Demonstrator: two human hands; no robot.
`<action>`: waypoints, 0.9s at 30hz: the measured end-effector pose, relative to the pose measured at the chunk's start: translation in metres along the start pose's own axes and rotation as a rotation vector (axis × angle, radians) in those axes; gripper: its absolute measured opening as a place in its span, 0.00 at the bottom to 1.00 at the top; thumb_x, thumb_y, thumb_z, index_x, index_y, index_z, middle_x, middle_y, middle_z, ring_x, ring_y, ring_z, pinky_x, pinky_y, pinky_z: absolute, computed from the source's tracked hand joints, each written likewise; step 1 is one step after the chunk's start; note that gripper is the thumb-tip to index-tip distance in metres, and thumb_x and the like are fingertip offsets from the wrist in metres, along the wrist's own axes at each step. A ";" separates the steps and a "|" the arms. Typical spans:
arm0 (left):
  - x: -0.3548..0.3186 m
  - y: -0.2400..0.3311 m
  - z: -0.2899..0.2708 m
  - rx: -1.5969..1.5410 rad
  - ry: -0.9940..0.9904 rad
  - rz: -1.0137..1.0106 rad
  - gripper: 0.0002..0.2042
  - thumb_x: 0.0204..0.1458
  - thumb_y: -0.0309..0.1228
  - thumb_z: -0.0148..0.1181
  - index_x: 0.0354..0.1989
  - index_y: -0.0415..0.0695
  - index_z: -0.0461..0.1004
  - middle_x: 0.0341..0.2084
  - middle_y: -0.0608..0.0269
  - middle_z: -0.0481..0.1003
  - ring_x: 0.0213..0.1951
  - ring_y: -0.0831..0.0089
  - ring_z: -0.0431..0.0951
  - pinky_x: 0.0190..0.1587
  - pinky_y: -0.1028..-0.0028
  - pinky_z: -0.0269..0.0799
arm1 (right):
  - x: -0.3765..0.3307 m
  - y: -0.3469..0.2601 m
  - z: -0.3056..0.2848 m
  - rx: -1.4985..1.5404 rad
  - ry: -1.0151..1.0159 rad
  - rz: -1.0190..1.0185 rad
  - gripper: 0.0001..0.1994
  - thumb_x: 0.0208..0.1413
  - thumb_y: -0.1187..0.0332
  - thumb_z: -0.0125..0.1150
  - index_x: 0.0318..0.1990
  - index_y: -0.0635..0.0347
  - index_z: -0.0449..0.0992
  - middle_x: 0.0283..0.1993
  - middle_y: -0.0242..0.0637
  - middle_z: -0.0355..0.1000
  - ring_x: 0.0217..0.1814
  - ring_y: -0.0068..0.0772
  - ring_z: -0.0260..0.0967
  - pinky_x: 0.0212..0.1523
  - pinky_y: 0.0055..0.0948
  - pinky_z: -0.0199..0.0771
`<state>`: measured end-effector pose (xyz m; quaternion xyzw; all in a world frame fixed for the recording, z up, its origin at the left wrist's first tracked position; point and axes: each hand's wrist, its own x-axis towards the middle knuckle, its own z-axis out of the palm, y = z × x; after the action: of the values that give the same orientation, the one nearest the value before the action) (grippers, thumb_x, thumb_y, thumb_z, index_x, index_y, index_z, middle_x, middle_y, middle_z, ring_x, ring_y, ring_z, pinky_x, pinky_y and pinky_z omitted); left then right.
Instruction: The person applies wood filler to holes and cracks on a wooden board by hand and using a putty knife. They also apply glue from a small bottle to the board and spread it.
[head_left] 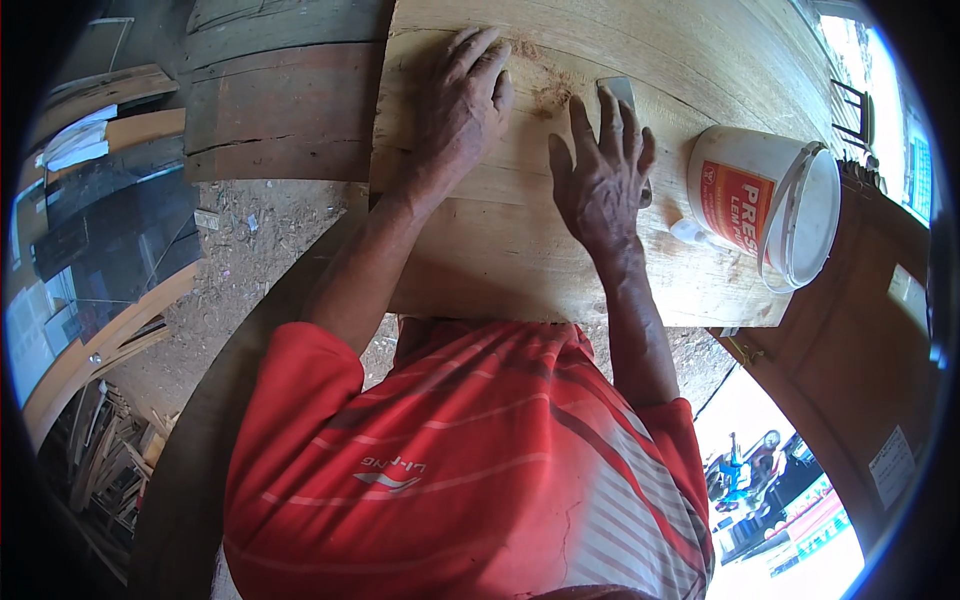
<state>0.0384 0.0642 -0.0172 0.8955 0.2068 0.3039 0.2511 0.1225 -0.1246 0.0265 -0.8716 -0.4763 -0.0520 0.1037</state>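
A thin, flat, grey rectangular plate (621, 92) showed at the fingertips of the right grip (602, 190), over the grained pale-wood surface (480, 245); whether that grip clasped it, I could not tell. The left grip (463, 105) rested palm-down, unclenched, while a round white plastic bucket (812, 235) stood rightward.

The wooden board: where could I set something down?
Bare wood lies between the forearms, near the red shirt, and beyond the metal plate and white bucket. It's crowded between the right hand and bucket, around a small pale object.
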 end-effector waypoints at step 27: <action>0.001 -0.002 0.002 -0.023 -0.004 0.006 0.16 0.61 0.25 0.63 0.56 0.34 0.81 0.62 0.47 0.78 0.66 0.47 0.75 0.68 0.57 0.74 | -0.037 0.027 -0.021 0.038 0.092 0.185 0.28 0.64 0.65 0.68 0.71 0.55 0.72 0.66 0.50 0.70 0.67 0.58 0.66 0.67 0.59 0.62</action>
<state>0.0400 0.0659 -0.0197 0.8936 0.2002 0.3052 0.2611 0.1254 -0.1735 0.0364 -0.9064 -0.3895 -0.0731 0.1462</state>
